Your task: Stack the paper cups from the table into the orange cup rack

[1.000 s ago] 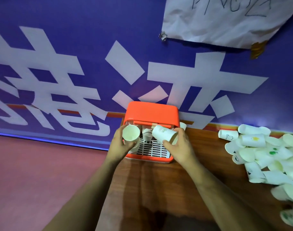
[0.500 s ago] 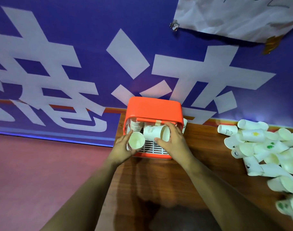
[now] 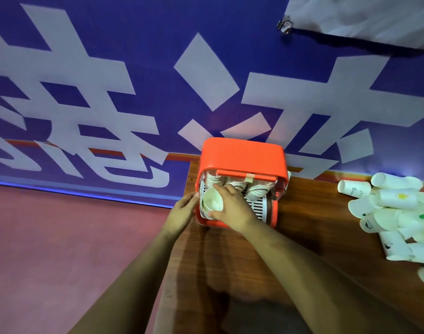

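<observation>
1. Dark brown wood-grain counter (image 3: 302, 249): set against a blue wall banner with large white characters (image 3: 109, 92).
2. Orange plastic cup rack with clear front and white slatted floor (image 3: 242, 155): stands at the counter's far left corner, against the banner.
3. Stacks of white paper cups (image 3: 256, 189): three columns hang side by side inside the rack, rims ribbed and nested.
4. White paper cup, mouth facing the camera (image 3: 212, 201): at the rack's left compartment, below the left stack, tilted.
5. Right hand (image 3: 232, 208): reaches across the rack's front, fingers and thumb closed around the tilted cup.
6. Left hand (image 3: 184, 210): fingers extended, resting against the rack's outer left wall at the counter's left edge; it holds nothing.
7. Loose pile of white paper cups, some with green or yellow marks (image 3: 396, 218): lies on its sides along the counter's right edge, well apart from the rack.
8. White paper sheet (image 3: 362, 18): clipped to the banner, upper right.
</observation>
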A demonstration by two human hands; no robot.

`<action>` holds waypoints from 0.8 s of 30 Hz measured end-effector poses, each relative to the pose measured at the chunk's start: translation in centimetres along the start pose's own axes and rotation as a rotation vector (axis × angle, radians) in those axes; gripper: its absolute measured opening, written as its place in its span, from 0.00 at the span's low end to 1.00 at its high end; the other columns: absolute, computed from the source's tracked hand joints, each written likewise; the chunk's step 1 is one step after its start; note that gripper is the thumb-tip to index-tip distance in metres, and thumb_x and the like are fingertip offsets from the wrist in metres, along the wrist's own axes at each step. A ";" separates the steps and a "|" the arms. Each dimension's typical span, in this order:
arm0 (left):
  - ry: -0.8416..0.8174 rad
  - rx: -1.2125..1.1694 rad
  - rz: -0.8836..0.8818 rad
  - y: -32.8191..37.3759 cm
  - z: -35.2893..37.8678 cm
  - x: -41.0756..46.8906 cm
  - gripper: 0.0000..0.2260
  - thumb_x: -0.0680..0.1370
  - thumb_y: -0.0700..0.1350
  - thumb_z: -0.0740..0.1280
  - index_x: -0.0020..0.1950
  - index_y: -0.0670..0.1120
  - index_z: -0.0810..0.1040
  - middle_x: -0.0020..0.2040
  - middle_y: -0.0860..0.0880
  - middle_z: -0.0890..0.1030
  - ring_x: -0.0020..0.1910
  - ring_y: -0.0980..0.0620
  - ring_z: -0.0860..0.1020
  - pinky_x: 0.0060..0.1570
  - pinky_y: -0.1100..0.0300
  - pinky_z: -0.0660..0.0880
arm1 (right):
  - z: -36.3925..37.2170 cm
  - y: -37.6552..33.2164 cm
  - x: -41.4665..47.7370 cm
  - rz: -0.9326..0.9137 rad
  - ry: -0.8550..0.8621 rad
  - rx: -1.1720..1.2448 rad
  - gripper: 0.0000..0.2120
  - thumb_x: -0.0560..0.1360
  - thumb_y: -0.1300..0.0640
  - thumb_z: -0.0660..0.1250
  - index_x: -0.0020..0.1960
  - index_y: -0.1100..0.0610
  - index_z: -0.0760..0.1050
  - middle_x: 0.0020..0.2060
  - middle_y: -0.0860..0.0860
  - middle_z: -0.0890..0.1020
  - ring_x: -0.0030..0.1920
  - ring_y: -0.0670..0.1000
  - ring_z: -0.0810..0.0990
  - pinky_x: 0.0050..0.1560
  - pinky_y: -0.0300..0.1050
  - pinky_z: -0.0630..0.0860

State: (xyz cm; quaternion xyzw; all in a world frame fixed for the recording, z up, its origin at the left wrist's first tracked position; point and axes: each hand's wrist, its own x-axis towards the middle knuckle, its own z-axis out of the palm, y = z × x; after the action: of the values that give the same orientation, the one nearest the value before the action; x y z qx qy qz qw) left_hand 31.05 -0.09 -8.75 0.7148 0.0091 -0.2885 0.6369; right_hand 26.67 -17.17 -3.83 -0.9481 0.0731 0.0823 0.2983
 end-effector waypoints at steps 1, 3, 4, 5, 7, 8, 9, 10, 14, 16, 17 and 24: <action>-0.013 -0.013 -0.004 -0.2 -0.1 0.2 0.22 0.75 0.64 0.67 0.65 0.55 0.79 0.60 0.55 0.82 0.60 0.56 0.80 0.65 0.50 0.75 | 0.5 0.1 0.2 0.009 -0.009 0.004 0.41 0.67 0.50 0.77 0.75 0.53 0.63 0.68 0.52 0.70 0.69 0.56 0.68 0.70 0.47 0.65; -0.041 0.012 0.000 -0.4 0.0 0.4 0.21 0.76 0.58 0.70 0.68 0.54 0.77 0.62 0.54 0.81 0.62 0.56 0.79 0.67 0.51 0.74 | 1.0 0.4 0.4 0.048 -0.024 0.065 0.43 0.66 0.50 0.78 0.76 0.55 0.62 0.71 0.52 0.70 0.71 0.54 0.68 0.70 0.45 0.64; -0.051 0.039 0.012 -0.6 0.1 0.5 0.20 0.77 0.54 0.70 0.68 0.53 0.77 0.63 0.53 0.81 0.63 0.55 0.79 0.67 0.52 0.74 | 1.3 0.5 0.4 0.071 -0.028 0.107 0.44 0.66 0.51 0.79 0.76 0.55 0.62 0.71 0.52 0.70 0.71 0.53 0.68 0.69 0.43 0.65; -0.054 0.063 0.030 -0.8 0.2 0.7 0.18 0.79 0.49 0.70 0.68 0.52 0.77 0.62 0.53 0.81 0.63 0.55 0.78 0.66 0.54 0.74 | 1.5 0.7 0.4 0.090 -0.025 0.147 0.44 0.65 0.51 0.79 0.75 0.55 0.63 0.70 0.52 0.71 0.69 0.52 0.70 0.67 0.42 0.66; -0.040 0.103 0.068 -0.9 0.2 0.9 0.17 0.80 0.45 0.69 0.69 0.50 0.77 0.62 0.53 0.82 0.62 0.57 0.78 0.64 0.61 0.74 | 2.0 1.3 0.4 0.130 0.002 0.228 0.41 0.64 0.52 0.81 0.72 0.53 0.67 0.64 0.50 0.77 0.64 0.51 0.75 0.62 0.43 0.71; -0.031 0.122 0.085 -0.8 0.3 0.8 0.17 0.80 0.44 0.68 0.69 0.49 0.77 0.62 0.53 0.81 0.63 0.57 0.78 0.61 0.65 0.74 | 2.1 1.4 0.3 0.150 0.018 0.257 0.39 0.64 0.53 0.81 0.70 0.52 0.68 0.62 0.50 0.78 0.61 0.51 0.77 0.60 0.43 0.73; -0.023 0.142 0.099 -0.8 0.2 0.9 0.17 0.81 0.44 0.67 0.70 0.49 0.76 0.63 0.53 0.81 0.63 0.58 0.78 0.59 0.70 0.73 | 2.3 1.6 0.4 0.160 0.023 0.276 0.38 0.63 0.54 0.81 0.70 0.52 0.69 0.60 0.50 0.79 0.60 0.50 0.77 0.60 0.44 0.73; -0.017 0.163 0.113 -0.9 0.2 1.0 0.17 0.81 0.44 0.67 0.71 0.48 0.75 0.63 0.53 0.81 0.62 0.59 0.78 0.56 0.73 0.72 | 2.5 1.7 0.5 0.170 0.026 0.293 0.38 0.63 0.55 0.81 0.70 0.51 0.69 0.60 0.50 0.79 0.59 0.51 0.77 0.60 0.45 0.74; 0.000 0.252 0.133 -0.9 0.2 1.3 0.18 0.82 0.46 0.65 0.72 0.48 0.74 0.65 0.53 0.79 0.64 0.58 0.77 0.56 0.76 0.70 | 2.7 1.7 0.9 0.193 0.012 0.316 0.38 0.63 0.54 0.80 0.69 0.50 0.69 0.59 0.49 0.79 0.59 0.51 0.77 0.60 0.49 0.74; 0.013 0.275 0.107 -0.9 0.5 1.1 0.17 0.82 0.47 0.65 0.71 0.49 0.74 0.64 0.53 0.80 0.63 0.57 0.77 0.56 0.73 0.71 | 2.3 1.6 0.6 0.191 -0.002 0.315 0.38 0.63 0.52 0.80 0.69 0.51 0.68 0.60 0.50 0.79 0.61 0.52 0.77 0.62 0.49 0.74; 0.038 0.269 0.095 -0.8 0.7 1.0 0.17 0.81 0.47 0.65 0.71 0.49 0.74 0.64 0.53 0.80 0.63 0.56 0.78 0.58 0.69 0.73 | 2.0 1.7 0.4 0.189 -0.011 0.290 0.38 0.64 0.51 0.80 0.70 0.53 0.67 0.62 0.51 0.78 0.63 0.53 0.76 0.62 0.46 0.72; 0.364 0.346 0.216 1.9 2.5 -2.6 0.07 0.78 0.45 0.67 0.56 0.49 0.75 0.54 0.52 0.77 0.50 0.61 0.77 0.48 0.69 0.72 | -2.6 6.2 -4.2 0.215 0.035 0.126 0.26 0.75 0.49 0.69 0.70 0.57 0.69 0.66 0.54 0.76 0.66 0.53 0.74 0.65 0.47 0.71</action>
State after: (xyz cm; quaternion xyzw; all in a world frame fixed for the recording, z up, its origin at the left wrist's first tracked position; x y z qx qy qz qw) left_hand 28.60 -1.78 -5.92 0.8500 -0.0023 -0.0826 0.5202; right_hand 21.68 -23.36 -4.32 -0.9155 0.1844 0.0926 0.3454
